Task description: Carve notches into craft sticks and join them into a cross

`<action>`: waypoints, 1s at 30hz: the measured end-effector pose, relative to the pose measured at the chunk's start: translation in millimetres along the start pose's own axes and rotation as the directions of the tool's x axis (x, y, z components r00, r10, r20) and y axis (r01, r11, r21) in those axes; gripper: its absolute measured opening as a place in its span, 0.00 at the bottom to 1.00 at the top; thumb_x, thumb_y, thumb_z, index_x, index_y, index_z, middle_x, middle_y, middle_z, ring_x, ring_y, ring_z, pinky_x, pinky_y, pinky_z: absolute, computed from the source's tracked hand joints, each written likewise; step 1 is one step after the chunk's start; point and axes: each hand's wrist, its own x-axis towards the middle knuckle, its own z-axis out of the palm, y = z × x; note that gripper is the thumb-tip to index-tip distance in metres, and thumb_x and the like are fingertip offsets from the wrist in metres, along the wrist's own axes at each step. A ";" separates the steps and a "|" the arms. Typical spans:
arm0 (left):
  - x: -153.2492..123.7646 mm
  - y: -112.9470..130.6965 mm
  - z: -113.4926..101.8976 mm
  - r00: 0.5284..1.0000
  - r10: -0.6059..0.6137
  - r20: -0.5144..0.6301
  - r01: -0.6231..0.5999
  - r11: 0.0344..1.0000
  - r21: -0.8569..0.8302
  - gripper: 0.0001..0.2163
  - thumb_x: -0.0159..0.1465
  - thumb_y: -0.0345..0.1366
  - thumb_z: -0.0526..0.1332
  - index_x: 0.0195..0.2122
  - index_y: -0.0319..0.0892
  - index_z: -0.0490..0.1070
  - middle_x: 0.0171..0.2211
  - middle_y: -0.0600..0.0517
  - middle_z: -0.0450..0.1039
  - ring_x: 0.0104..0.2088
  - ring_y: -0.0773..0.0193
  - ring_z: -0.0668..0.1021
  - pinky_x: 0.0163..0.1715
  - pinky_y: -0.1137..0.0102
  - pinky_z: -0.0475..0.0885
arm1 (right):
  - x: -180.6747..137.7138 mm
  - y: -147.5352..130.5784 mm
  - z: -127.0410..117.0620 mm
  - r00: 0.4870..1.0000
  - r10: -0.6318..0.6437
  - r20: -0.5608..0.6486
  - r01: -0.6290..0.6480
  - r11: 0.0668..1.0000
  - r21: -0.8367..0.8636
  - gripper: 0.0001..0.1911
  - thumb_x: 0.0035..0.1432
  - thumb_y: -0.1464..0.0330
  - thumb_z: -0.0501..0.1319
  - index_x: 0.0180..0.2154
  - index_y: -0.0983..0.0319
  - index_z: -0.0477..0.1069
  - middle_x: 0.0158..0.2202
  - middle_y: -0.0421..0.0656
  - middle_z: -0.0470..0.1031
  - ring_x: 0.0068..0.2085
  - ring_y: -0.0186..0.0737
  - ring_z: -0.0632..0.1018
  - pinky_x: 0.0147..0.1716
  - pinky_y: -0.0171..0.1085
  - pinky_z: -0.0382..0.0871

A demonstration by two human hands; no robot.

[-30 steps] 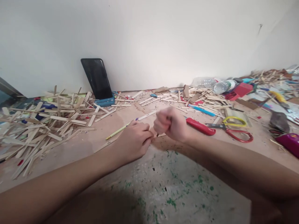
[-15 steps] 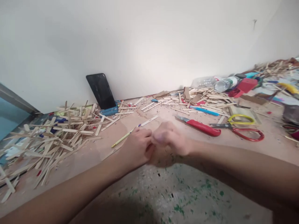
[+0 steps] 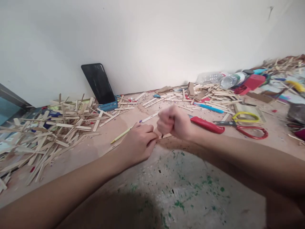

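My left hand (image 3: 140,141) is closed low over the table, its fingertips pinching a wooden craft stick (image 3: 166,136) whose end juts out to the right. Just above that stick end, my right hand (image 3: 175,123) is curled into a fist, slightly blurred; whatever it may hold is hidden. Beyond my left fingers lies a yellow pencil (image 3: 120,135). Another craft stick (image 3: 150,117) rests past the knuckles. Beside my right wrist is a red-handled cutter (image 3: 207,125), its blade partly covered by the hand.
A black phone (image 3: 98,82) leans on the wall in a blue stand (image 3: 108,106). Loose craft sticks (image 3: 71,126) are heaped at the left, more along the wall. Scissors (image 3: 247,124) with yellow and red handles, a blue pen-like tool (image 3: 209,107) and plastic bottles (image 3: 230,81) lie right.
My right hand has lifted up and away from my left fingertips, uncovering the stick end. My left hand stays nearly in place. The view has shifted slightly.
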 end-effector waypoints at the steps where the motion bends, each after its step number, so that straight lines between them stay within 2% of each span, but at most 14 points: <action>1: 0.1 0.0 0.0 1.000 0.000 -0.005 0.000 1.000 -0.001 0.12 0.76 0.31 0.58 0.41 0.43 0.82 0.34 0.51 0.80 0.38 0.59 0.80 0.43 0.61 0.65 | 3.0 -3.2 0.3 1.000 0.018 -0.009 -0.018 1.000 0.012 0.30 0.70 0.55 0.62 0.21 0.56 0.52 0.16 0.29 0.48 0.18 0.28 0.50 0.16 0.32 0.50; 3: 0.5 -0.2 0.1 1.000 0.004 -0.014 -0.005 1.000 -0.006 0.12 0.76 0.31 0.58 0.41 0.42 0.82 0.35 0.51 0.80 0.38 0.59 0.80 0.43 0.61 0.65 | 7.4 -8.7 1.4 0.998 0.046 -0.033 -0.045 0.999 0.029 0.28 0.67 0.56 0.57 0.19 0.54 0.47 0.15 0.29 0.43 0.17 0.29 0.45 0.15 0.33 0.45; 8: 0.7 -1.5 1.3 1.000 0.016 -0.002 -0.017 0.999 -0.028 0.13 0.77 0.31 0.57 0.42 0.43 0.83 0.36 0.53 0.81 0.38 0.60 0.80 0.44 0.60 0.65 | 6.6 -15.2 10.3 0.997 0.071 -0.041 -0.070 0.997 0.030 0.25 0.62 0.60 0.58 0.18 0.55 0.49 0.15 0.30 0.44 0.18 0.29 0.46 0.17 0.34 0.45; 15: -1.3 -4.1 1.8 1.000 0.010 0.013 -0.009 1.000 -0.022 0.13 0.77 0.31 0.57 0.43 0.43 0.83 0.37 0.52 0.80 0.39 0.60 0.79 0.44 0.61 0.64 | 3.6 -21.6 16.9 0.994 0.099 -0.040 -0.097 0.995 0.038 0.26 0.64 0.62 0.59 0.18 0.56 0.48 0.16 0.32 0.44 0.19 0.29 0.47 0.19 0.34 0.48; 20: -0.2 -4.1 0.8 1.000 0.024 0.001 -0.024 1.000 0.001 0.13 0.77 0.32 0.57 0.43 0.42 0.82 0.35 0.52 0.78 0.38 0.58 0.77 0.43 0.60 0.64 | 3.5 -26.9 15.8 0.994 0.075 -0.076 -0.077 0.997 -0.020 0.25 0.64 0.65 0.58 0.18 0.56 0.48 0.17 0.32 0.42 0.20 0.30 0.46 0.20 0.36 0.47; 26: 0.3 -5.0 3.0 0.999 0.036 0.000 -0.036 0.999 0.019 0.12 0.77 0.32 0.57 0.42 0.42 0.82 0.35 0.53 0.77 0.37 0.58 0.77 0.43 0.60 0.64 | 3.7 -27.5 17.2 0.995 0.083 -0.047 -0.085 0.996 -0.040 0.25 0.64 0.64 0.56 0.19 0.57 0.48 0.17 0.33 0.42 0.20 0.30 0.47 0.20 0.36 0.48; 30: 0.9 -5.4 3.6 0.999 0.039 -0.011 -0.038 0.999 0.030 0.11 0.76 0.32 0.58 0.42 0.42 0.80 0.34 0.53 0.77 0.37 0.58 0.77 0.42 0.60 0.64 | 3.0 -26.6 21.6 0.992 0.100 -0.078 -0.104 0.993 -0.051 0.25 0.62 0.63 0.58 0.18 0.58 0.47 0.17 0.33 0.42 0.20 0.30 0.47 0.21 0.36 0.47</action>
